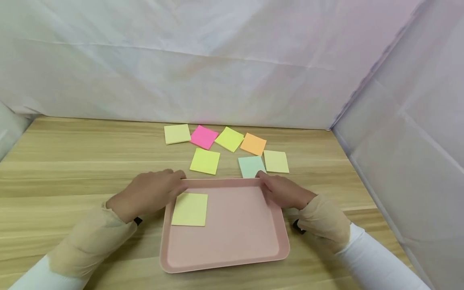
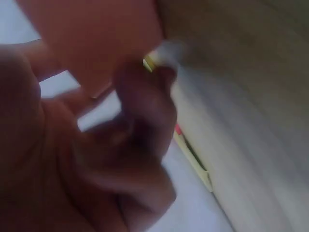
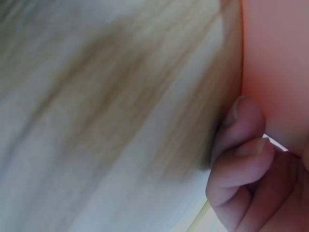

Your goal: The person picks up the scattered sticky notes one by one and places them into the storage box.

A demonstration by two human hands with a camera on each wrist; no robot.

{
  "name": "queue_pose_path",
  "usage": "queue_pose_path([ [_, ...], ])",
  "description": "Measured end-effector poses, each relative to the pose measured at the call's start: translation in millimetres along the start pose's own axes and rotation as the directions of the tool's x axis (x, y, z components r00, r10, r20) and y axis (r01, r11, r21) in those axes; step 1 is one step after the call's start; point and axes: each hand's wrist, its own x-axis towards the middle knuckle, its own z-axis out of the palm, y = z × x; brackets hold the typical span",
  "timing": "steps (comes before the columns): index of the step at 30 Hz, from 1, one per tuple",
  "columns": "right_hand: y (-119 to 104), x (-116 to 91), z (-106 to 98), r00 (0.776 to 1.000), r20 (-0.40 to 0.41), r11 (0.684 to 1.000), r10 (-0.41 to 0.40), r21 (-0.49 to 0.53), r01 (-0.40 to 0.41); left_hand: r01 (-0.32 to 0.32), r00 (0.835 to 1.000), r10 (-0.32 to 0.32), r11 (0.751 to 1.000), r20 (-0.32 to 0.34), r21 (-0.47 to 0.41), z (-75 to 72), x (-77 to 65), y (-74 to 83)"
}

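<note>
A shallow pink tray lies at the near middle of the table in the head view, with a pale yellow sticky note pad in its far left part. My left hand grips the tray's far left corner. At the far right corner, my right hand holds the rim, thumb toward the inside. Its curled fingers show against the tray wall in the right wrist view. The left wrist view is blurred, with bent fingers beside the pink tray. A mint green pad sits just past the far rim.
Beyond the tray lie a pink pad, an orange pad, two bright yellow-green pads and two pale yellow pads. White cloth hangs behind the wooden table and along its right side.
</note>
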Motion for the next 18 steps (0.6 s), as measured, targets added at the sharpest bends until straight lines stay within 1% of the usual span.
queue_pose_path([
  [3,-0.6,0.6,0.9,1.0,0.005,1.0,0.007,0.003,-0.007,-0.046,0.998,0.048,0.998,0.037,-0.032,6.0,0.2,-4.6],
  [5,-0.7,1.0,2.8,1.0,0.006,1.0,0.009,0.009,-0.009,-0.05,0.997,0.053,0.997,0.055,-0.055,8.6,0.2,-6.5],
  [10,-0.3,1.7,2.4,1.0,0.004,1.0,-0.012,0.011,0.012,-0.046,0.996,0.048,0.998,0.072,-0.033,11.8,0.3,-8.3],
  [12,0.2,0.7,-0.2,1.0,0.009,1.0,-0.011,0.022,0.01,-0.052,0.996,0.053,0.998,0.077,-0.022,11.9,0.9,-8.0],
  [14,1.5,0.8,-4.6,0.999,0.035,1.0,-0.009,0.025,0.008,-0.054,0.995,0.055,0.998,0.08,-0.014,12.3,1.2,-8.2],
  [18,3.6,-0.9,-21.6,0.995,0.092,0.996,0.038,0.076,-0.045,-0.054,0.995,0.054,0.999,0.083,-0.011,12.2,1.4,-8.0],
])
